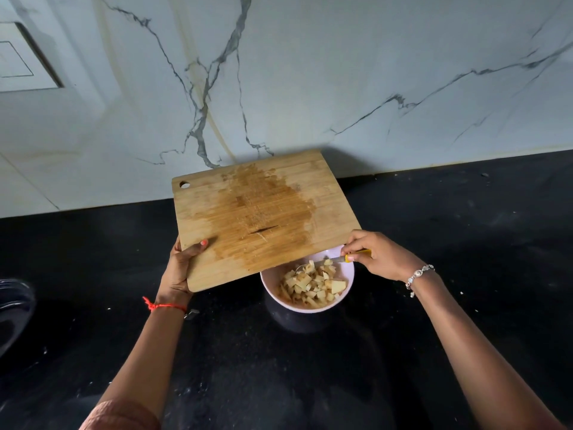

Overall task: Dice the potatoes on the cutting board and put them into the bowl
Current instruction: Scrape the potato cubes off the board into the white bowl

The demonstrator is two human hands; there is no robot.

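Note:
My left hand (pixel 183 265) grips the near left corner of the wooden cutting board (pixel 263 212), thumb on top, holding it tilted above the counter. The board's surface is bare, with a wet stain across its middle. Its lower right edge hangs over a pale pink bowl (pixel 349 274) filled with diced potato pieces (pixel 313 285). My right hand (pixel 381 256) holds a knife with a yellow handle (pixel 361 253); the blade (pixel 322 262) points left over the bowl, just under the board's edge.
The black stone counter (pixel 465 243) spreads all around the bowl, speckled with small crumbs. A white marble wall (pixel 341 72) rises behind it. A dark rounded object (pixel 15 305) sits at the left edge.

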